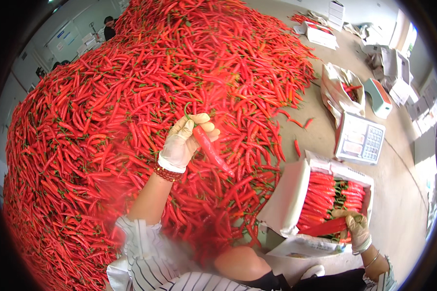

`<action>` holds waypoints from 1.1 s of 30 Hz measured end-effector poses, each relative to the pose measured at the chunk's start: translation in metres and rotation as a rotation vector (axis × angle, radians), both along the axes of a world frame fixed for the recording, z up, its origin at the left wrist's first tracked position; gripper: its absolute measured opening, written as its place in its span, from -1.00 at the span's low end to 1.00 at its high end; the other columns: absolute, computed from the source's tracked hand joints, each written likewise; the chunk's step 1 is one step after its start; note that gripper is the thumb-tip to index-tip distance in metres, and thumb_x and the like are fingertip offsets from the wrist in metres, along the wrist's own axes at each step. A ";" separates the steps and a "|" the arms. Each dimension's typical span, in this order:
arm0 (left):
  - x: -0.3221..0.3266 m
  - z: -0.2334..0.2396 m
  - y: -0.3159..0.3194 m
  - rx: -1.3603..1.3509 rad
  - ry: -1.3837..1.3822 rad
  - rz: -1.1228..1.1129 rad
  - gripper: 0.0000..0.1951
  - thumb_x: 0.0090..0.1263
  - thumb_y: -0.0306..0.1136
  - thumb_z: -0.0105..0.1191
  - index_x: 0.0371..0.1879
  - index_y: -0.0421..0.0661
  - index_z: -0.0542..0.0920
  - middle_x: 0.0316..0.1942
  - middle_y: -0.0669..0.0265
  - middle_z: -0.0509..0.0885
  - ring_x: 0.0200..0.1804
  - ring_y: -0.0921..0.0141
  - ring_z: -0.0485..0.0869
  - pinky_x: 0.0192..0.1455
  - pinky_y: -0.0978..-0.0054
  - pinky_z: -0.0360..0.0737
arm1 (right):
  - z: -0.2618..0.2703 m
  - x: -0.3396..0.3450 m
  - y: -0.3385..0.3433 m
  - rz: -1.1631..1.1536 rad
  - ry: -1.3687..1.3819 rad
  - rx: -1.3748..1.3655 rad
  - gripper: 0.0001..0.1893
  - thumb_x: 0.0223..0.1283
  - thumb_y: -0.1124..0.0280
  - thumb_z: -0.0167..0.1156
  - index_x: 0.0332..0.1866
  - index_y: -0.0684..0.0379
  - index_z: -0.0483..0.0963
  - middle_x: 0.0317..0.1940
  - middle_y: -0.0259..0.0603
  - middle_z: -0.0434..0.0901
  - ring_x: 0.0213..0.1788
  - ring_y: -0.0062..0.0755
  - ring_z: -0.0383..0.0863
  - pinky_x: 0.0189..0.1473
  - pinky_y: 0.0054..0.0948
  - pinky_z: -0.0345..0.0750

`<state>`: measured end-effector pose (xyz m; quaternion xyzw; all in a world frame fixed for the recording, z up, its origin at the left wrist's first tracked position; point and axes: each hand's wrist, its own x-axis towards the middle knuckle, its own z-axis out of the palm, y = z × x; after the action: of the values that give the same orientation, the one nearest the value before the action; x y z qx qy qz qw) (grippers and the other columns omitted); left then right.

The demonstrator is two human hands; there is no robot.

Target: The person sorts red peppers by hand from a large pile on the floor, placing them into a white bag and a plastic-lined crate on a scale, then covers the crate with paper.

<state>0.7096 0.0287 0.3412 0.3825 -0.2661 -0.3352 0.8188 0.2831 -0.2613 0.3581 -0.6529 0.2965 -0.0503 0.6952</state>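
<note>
My left hand [182,142], in a pale thin glove, pinches a single red chili pepper [212,152] near its green stem. That pepper hangs tilted, its tip down to the right, above a huge heap of red chili peppers [105,145]. Down at the right, my gloved right hand [357,229] grips red chili peppers [324,227] over the near end of an open white carton [284,200]; how many it holds is unclear. Inside the carton, red peppers [318,196] lie in two neat rows, stems toward the middle.
A digital scale [360,138] stands beyond the carton, near a white sack [340,91] holding peppers and a teal-and-orange stool [378,98]. Loose peppers [296,147] lie on the concrete floor. More cartons [397,69] line the right side. A person [110,27] is behind the heap.
</note>
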 end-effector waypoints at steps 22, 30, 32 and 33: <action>-0.262 -0.124 -0.252 0.256 -0.797 0.050 -0.68 0.39 -0.58 -0.08 0.11 -0.22 0.51 0.11 0.18 0.57 0.16 0.36 0.53 0.29 0.41 0.39 | -0.089 -0.202 -0.117 -0.330 -0.076 0.266 -0.60 0.32 0.22 0.13 0.06 0.36 0.51 -0.24 -0.18 0.68 -0.63 -0.56 0.55 -0.53 -0.63 0.49; -0.249 -0.068 -0.167 0.492 -0.663 0.214 -0.66 0.46 -0.57 -0.19 0.20 -0.29 0.39 0.17 0.15 0.52 0.18 0.35 0.51 0.32 0.38 0.38 | -0.120 -0.092 -0.080 -0.156 -0.149 0.498 -0.62 0.37 0.30 0.07 0.20 0.26 0.40 -0.09 -0.15 0.61 -0.41 -0.39 0.70 -0.39 -0.54 0.63; -0.257 -0.078 -0.158 0.565 -0.760 0.143 -0.63 0.43 -0.62 -0.15 0.21 -0.26 0.38 0.20 0.16 0.49 0.19 0.40 0.51 0.29 0.42 0.40 | -0.157 -0.071 -0.063 -0.147 -0.023 0.623 -0.56 0.36 0.26 0.08 0.25 0.25 0.32 0.06 -0.08 0.53 -0.23 -0.18 0.72 -0.22 -0.33 0.69; -0.262 -0.079 -0.154 0.615 -0.819 0.123 -0.63 0.41 -0.64 -0.14 0.20 -0.24 0.39 0.21 0.16 0.48 0.19 0.41 0.51 0.28 0.44 0.41 | -0.162 -0.065 -0.060 -0.108 0.080 0.725 -0.51 0.35 0.24 0.11 0.29 0.23 0.26 0.05 -0.07 0.52 -0.17 -0.08 0.71 -0.21 -0.29 0.69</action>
<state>0.4473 -0.1250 0.2623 0.7204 -0.4313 -0.1718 0.5153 0.2184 -0.3209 0.1960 -0.3488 0.3561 0.0472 0.8656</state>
